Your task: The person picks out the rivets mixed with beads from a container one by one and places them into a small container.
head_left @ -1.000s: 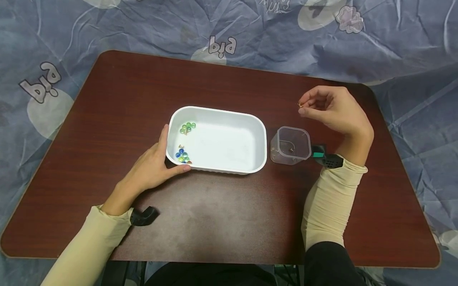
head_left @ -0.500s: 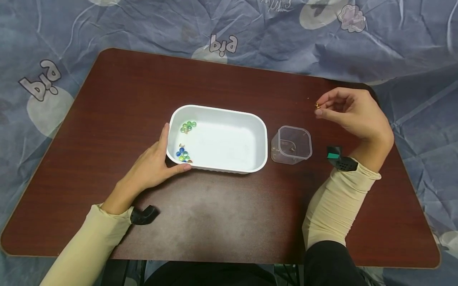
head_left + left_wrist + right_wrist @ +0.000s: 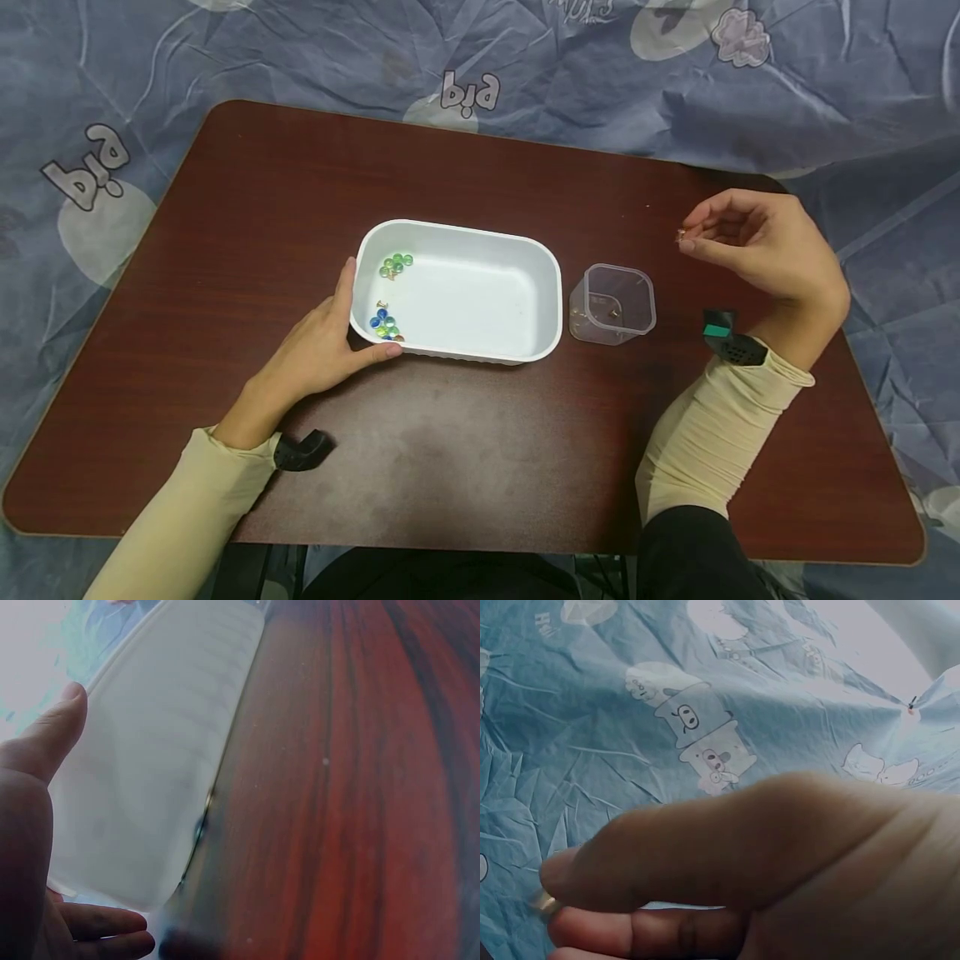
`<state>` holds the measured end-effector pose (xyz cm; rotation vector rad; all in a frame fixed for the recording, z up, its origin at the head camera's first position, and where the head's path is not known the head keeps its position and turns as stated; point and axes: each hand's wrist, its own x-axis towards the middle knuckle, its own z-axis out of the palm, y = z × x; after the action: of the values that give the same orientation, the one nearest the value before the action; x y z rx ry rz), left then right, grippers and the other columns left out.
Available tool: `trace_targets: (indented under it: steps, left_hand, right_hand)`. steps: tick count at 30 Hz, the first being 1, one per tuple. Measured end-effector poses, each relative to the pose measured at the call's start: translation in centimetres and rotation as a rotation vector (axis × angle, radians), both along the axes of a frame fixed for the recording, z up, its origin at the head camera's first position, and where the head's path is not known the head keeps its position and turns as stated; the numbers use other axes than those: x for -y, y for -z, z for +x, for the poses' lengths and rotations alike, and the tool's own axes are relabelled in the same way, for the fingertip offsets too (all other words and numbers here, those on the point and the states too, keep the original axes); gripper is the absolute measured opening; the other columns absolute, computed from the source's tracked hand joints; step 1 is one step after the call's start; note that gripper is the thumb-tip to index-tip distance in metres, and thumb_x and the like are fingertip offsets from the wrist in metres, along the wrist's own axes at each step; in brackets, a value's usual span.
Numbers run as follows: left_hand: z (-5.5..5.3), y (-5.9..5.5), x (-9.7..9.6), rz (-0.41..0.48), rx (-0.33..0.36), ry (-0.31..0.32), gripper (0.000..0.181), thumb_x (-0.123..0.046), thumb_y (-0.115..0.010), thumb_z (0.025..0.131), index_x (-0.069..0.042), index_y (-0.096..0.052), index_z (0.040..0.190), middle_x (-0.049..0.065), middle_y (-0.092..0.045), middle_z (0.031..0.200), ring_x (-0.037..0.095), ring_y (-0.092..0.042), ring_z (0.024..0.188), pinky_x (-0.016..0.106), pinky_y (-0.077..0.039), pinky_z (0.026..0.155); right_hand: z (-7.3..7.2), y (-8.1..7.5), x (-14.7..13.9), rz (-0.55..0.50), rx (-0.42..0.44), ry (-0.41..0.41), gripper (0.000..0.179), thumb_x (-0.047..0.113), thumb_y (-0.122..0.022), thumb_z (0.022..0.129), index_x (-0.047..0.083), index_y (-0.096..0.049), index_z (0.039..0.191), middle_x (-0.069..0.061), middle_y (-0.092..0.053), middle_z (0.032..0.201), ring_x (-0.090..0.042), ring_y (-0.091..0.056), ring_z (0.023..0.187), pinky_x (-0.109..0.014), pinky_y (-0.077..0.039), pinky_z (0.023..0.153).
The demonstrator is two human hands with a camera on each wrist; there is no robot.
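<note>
A white tray [image 3: 480, 287] sits on the table with green and blue marbles [image 3: 382, 321] and a few small gold-coloured pieces [image 3: 382, 305] at its left end. My left hand [image 3: 303, 346] rests against the tray's near left corner, fingers along the left wall and thumb at the front rim. In the left wrist view the fingers [image 3: 105, 921] look fairly straight. Above the table's right side, my right hand [image 3: 772, 242] pinches a small gold-coloured metal piece [image 3: 681, 235] between thumb and fingertips. That piece [image 3: 546, 903] is blurred in the right wrist view.
A clear plastic box [image 3: 611, 304] stands just right of the tray, with a small dark piece [image 3: 614, 313] visible inside. The brown table [image 3: 480, 450] has rounded corners. A blue printed cloth [image 3: 300, 50] lies beyond its far edge.
My right hand has moved right and slightly toward me, away from above the clear box, still pinching the gold-coloured piece. The left hand and tray have stayed in place.
</note>
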<state>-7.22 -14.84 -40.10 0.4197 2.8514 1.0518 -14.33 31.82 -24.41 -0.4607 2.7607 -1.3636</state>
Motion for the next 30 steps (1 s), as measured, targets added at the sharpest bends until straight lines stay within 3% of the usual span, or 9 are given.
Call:
trace_targets:
  steps: [17,30]
  left_hand:
    - [0.0,-0.1,0.0,0.011,0.001,0.004,0.124,-0.058,-0.075,0.081,-0.009,0.009,0.158,0.026,-0.045,0.142,0.039,-0.048,0.127,0.056,-0.039,0.098]
    - [0.0,-0.1,0.0,0.002,0.004,0.000,0.124,-0.059,-0.074,0.081,-0.010,0.009,0.158,0.025,-0.046,0.142,0.039,-0.049,0.127,0.056,-0.040,0.097]
  right_hand:
    - [0.1,-0.3,0.4,0.006,0.011,-0.006,0.019,-0.004,-0.073,0.086,0.005,-0.070,0.102,0.006,-0.073,0.086,-0.004,-0.068,0.078,-0.013,-0.049,0.067]
    - [0.0,-0.3,1.2,0.056,0.003,-0.031,0.019,0.000,-0.074,0.086,0.003,-0.069,0.104,0.006,-0.072,0.087,-0.005,-0.066,0.077,-0.013,-0.047,0.067]
